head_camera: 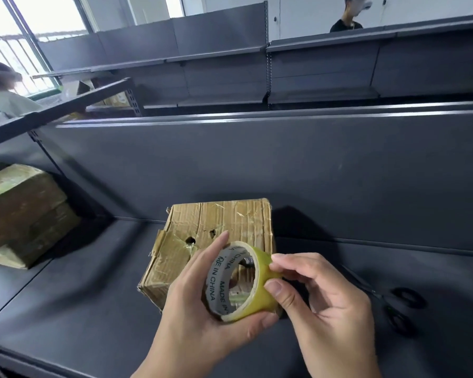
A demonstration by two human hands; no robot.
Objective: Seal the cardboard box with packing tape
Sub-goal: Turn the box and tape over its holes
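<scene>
Left hand [200,304] grips the tape roll [242,282], fingers curled around its rim; right hand [325,296] pinches the roll's outer edge with thumb and forefinger. Roll held just in front of the cardboard box [216,236] (worn, old tape on it), which sits on the dark shelf [93,282]; scissors [393,306] lie to the right.

We see two bare hands, each joined to a bare wrist and forearm that run down to the lower edge of the view. The left hand [200,304] has long, slender fingers that taper to rounded tips, and a smooth, full palm heel. The right hand [322,301] shows a wide thumbnail [275,287], trimmed short and squarish, with fine creases across the joint behind it. Soft ridges mark the knuckles on its back. We find the left forearm [159,364] narrower in view than the right forearm [347,361].
</scene>
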